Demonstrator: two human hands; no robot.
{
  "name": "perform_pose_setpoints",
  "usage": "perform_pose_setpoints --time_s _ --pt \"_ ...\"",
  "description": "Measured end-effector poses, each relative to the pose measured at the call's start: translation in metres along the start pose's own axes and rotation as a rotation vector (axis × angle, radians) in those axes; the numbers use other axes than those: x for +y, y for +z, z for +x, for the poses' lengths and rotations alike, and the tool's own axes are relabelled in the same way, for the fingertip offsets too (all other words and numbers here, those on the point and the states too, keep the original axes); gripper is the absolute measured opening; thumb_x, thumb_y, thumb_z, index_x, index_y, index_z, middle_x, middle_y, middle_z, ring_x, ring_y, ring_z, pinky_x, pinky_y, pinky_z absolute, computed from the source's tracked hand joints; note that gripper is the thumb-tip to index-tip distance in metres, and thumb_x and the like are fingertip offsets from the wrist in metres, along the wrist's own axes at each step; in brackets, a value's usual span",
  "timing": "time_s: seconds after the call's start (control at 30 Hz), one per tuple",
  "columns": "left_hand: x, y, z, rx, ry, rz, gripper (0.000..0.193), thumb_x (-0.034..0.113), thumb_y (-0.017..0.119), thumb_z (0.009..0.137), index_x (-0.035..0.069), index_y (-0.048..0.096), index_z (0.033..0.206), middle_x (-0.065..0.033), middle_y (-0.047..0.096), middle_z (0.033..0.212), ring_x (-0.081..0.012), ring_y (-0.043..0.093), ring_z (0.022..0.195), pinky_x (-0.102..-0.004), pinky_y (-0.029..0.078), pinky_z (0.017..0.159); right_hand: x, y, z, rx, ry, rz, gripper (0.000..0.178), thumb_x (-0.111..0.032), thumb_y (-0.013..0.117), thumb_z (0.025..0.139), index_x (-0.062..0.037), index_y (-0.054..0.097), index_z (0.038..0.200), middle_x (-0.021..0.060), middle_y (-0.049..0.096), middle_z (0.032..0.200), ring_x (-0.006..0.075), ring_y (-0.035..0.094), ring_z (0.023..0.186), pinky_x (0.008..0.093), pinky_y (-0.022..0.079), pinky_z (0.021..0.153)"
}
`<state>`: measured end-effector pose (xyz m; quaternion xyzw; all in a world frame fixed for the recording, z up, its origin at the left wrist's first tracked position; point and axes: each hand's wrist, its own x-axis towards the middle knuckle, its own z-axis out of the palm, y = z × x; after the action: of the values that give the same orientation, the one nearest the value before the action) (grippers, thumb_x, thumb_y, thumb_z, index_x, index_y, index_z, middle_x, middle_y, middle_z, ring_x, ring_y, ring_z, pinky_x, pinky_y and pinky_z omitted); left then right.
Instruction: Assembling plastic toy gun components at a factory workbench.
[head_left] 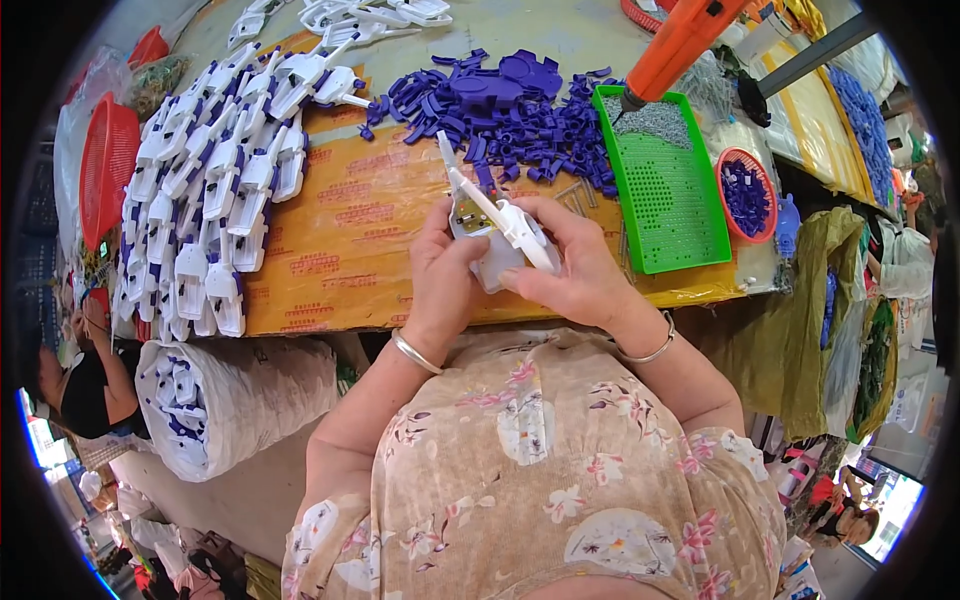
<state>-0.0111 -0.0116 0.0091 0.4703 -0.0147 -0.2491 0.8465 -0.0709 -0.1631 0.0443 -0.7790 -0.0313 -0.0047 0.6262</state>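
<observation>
Over the near edge of the table, my left hand (443, 275) is closed on a white plastic half-shell (490, 262) with a long narrow neck pointing away from me. Small yellowish and dark parts show inside it. My right hand (582, 262) grips a second white shell piece (522, 232) with a long thin arm, tilted across the first. The two pieces overlap, and my fingers hide part of where they meet. Just beyond my hands lies a pile of small purple plastic parts (520, 130), with larger flat purple pieces on top.
A green tray (675, 235) of screws stands on the right under an orange electric screwdriver (680, 45). Beside it is a red basket (748, 195) of purple parts. Rows of white shells (215, 190) cover the left. A filled white sack (260, 390) lies below.
</observation>
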Motion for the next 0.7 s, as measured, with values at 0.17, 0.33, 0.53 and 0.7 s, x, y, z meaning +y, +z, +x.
perform_pose_setpoints --time_s 0.17,0.33,0.53,0.7 --pt "0.007 0.006 0.002 0.025 -0.120 -0.259 0.033 -0.001 0.050 0.082 0.000 0.048 0.115 -0.0106 0.059 0.101 -0.0199 0.060 0.091 -0.0313 0.051 0.079 0.000 -0.003 0.006 -0.012 -0.071 -0.093 0.058 -0.009 0.071 0.067 0.0017 0.046 0.119 0.0082 0.057 0.105 0.0134 0.055 0.096 0.0277 0.045 0.083" --pt "0.003 0.013 0.004 0.055 -0.111 -0.059 0.029 0.006 0.063 0.084 0.000 0.051 0.110 -0.0078 0.061 0.095 -0.0172 0.064 0.078 -0.0286 0.054 0.065 -0.008 -0.009 0.005 -0.082 0.084 0.110 0.055 -0.007 0.070 0.069 0.0008 0.046 0.117 0.0092 0.057 0.105 0.0137 0.056 0.096 0.0285 0.046 0.083" --pt "-0.007 0.008 0.008 0.059 -0.123 0.016 0.027 -0.001 0.062 0.080 -0.001 0.054 0.106 -0.0080 0.063 0.092 -0.0149 0.063 0.077 -0.0275 0.054 0.065 0.003 -0.016 0.004 -0.051 0.057 0.155 0.045 -0.012 0.072 0.070 0.0008 0.050 0.108 0.0086 0.058 0.096 0.0142 0.056 0.084 0.0287 0.047 0.073" --pt "-0.004 0.009 0.006 0.006 -0.141 -0.105 0.027 -0.003 0.057 0.081 -0.002 0.054 0.108 -0.0090 0.063 0.094 -0.0157 0.064 0.078 -0.0291 0.054 0.068 0.018 -0.017 0.010 0.124 0.116 0.240 0.036 -0.021 0.070 0.081 0.0002 0.054 0.106 0.0028 0.059 0.089 0.0089 0.054 0.077 0.0243 0.047 0.066"
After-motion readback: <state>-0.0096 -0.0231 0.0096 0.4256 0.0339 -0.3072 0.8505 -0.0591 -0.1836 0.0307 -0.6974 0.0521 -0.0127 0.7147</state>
